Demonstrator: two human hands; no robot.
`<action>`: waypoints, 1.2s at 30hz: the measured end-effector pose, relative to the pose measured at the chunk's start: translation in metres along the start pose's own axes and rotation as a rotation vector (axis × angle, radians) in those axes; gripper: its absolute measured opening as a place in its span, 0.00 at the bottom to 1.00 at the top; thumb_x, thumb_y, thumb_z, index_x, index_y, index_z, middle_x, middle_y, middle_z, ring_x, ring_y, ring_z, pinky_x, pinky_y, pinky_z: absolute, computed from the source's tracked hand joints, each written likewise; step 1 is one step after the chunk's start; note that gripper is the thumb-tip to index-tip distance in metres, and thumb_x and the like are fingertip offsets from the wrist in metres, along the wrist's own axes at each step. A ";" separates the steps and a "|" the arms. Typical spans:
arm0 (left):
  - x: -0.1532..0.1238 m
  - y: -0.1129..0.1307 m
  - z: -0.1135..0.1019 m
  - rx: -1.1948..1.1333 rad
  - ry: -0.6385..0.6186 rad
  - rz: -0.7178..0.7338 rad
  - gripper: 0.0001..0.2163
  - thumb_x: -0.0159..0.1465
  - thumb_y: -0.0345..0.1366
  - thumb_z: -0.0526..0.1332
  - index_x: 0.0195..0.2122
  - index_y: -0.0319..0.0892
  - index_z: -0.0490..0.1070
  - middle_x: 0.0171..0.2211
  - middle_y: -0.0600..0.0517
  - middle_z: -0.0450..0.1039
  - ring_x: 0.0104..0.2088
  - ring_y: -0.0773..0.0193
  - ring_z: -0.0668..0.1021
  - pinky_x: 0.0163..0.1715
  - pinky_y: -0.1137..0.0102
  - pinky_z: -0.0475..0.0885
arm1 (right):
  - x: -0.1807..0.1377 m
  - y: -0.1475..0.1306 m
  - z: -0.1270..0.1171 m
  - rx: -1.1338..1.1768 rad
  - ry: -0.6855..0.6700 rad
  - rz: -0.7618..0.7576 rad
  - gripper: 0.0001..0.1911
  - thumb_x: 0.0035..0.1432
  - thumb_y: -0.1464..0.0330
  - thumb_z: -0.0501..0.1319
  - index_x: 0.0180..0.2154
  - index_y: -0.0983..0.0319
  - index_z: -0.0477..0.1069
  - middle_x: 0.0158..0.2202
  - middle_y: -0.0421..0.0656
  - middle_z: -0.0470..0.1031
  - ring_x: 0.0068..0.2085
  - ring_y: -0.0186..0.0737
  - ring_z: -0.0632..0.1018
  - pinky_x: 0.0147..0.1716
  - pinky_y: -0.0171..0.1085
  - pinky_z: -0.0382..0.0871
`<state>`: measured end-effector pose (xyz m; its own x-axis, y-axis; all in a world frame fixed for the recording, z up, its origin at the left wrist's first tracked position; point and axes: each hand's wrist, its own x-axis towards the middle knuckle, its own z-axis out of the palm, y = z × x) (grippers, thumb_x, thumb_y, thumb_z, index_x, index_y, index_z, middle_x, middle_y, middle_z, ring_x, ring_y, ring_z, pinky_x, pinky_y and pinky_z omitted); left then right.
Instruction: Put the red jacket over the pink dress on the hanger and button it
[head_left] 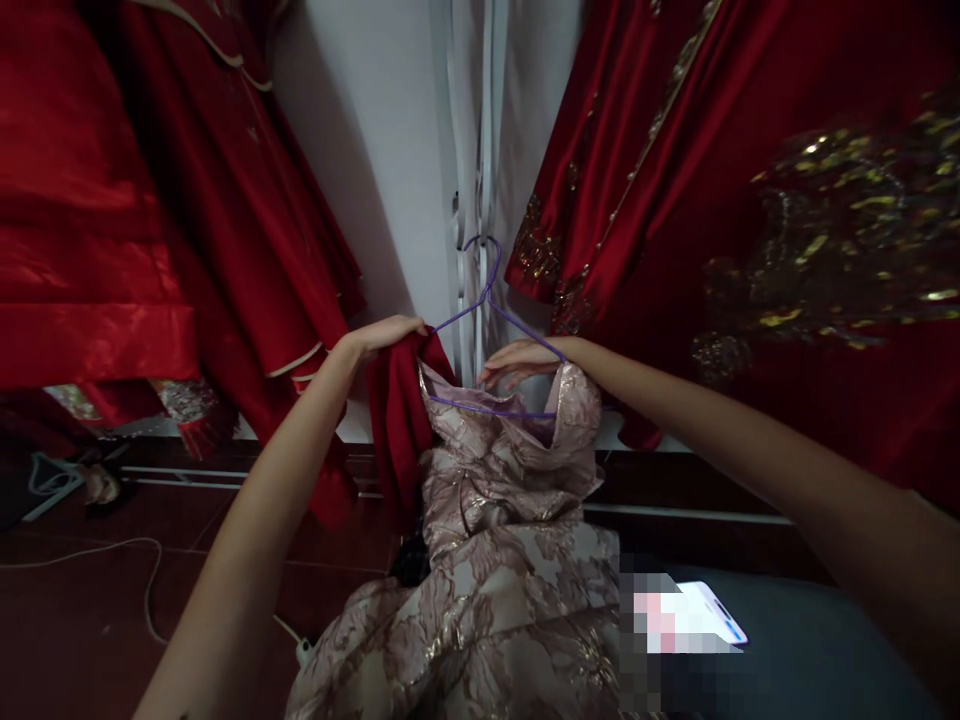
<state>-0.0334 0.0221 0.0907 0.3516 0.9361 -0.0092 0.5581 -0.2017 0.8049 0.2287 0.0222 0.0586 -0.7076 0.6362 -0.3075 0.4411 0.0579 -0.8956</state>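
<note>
A pale pink floral dress (480,460) with gold threads hangs on a purple hanger (529,328), whose hook is up against the white uprights. My left hand (390,333) is closed on a dark red garment (401,430) beside the hanger's left arm; its fingertips are partly hidden. Stretched fingers show on my right hand (521,362), which lies behind the hanger's right arm, just above the dress's neckline. The dress's right shoulder touches my right wrist. Its wide skirt spreads toward me at the bottom.
Red garments (247,200) hang on the left, and a red gown (825,250) with gold sequins hangs on the right. A lit phone (709,615) lies on a dark grey surface at lower right. A white cable (150,560) runs over the dark floor; shoes (101,487) stand at far left.
</note>
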 end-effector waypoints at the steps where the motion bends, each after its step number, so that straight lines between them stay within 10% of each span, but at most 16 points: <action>1: 0.000 -0.001 -0.001 -0.086 -0.061 -0.022 0.14 0.55 0.39 0.52 0.34 0.40 0.74 0.30 0.49 0.76 0.29 0.64 0.76 0.34 0.68 0.71 | 0.001 -0.001 0.003 0.055 -0.060 -0.014 0.16 0.50 0.59 0.61 0.37 0.63 0.75 0.44 0.48 0.74 0.44 0.39 0.75 0.40 0.37 0.70; 7: -0.003 -0.002 -0.007 -0.280 -0.224 0.022 0.13 0.55 0.38 0.54 0.38 0.40 0.71 0.34 0.47 0.76 0.35 0.61 0.77 0.37 0.66 0.72 | 0.011 0.000 0.012 0.133 -0.214 -0.036 0.17 0.53 0.66 0.60 0.46 0.59 0.72 0.55 0.44 0.67 0.55 0.39 0.68 0.48 0.39 0.67; 17: -0.011 0.001 -0.004 -0.347 -0.298 0.080 0.12 0.55 0.37 0.56 0.38 0.39 0.70 0.37 0.47 0.75 0.37 0.62 0.75 0.38 0.68 0.70 | 0.028 0.013 0.013 0.208 -0.137 -0.022 0.14 0.55 0.63 0.56 0.37 0.66 0.73 0.40 0.47 0.75 0.42 0.37 0.75 0.44 0.38 0.68; 27: -0.009 -0.025 0.013 0.215 -0.114 0.414 0.11 0.59 0.42 0.52 0.24 0.41 0.58 0.23 0.57 0.59 0.25 0.71 0.63 0.28 0.74 0.60 | 0.002 0.011 -0.042 -0.567 0.909 -0.059 0.16 0.36 0.74 0.64 0.30 0.60 0.62 0.20 0.33 0.65 0.24 0.33 0.68 0.26 0.31 0.61; 36: 0.007 -0.051 0.031 0.281 0.173 0.532 0.11 0.60 0.38 0.47 0.22 0.41 0.51 0.22 0.57 0.52 0.26 0.71 0.60 0.30 0.74 0.58 | -0.057 0.034 -0.088 -0.866 1.164 0.078 0.09 0.42 0.80 0.57 0.30 0.67 0.68 0.29 0.45 0.72 0.26 0.28 0.66 0.30 0.33 0.56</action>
<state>-0.0361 0.0305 0.0307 0.5222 0.7149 0.4650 0.5243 -0.6991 0.4861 0.3325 0.0562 0.0740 -0.0128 0.8866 0.4624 0.9433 0.1641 -0.2885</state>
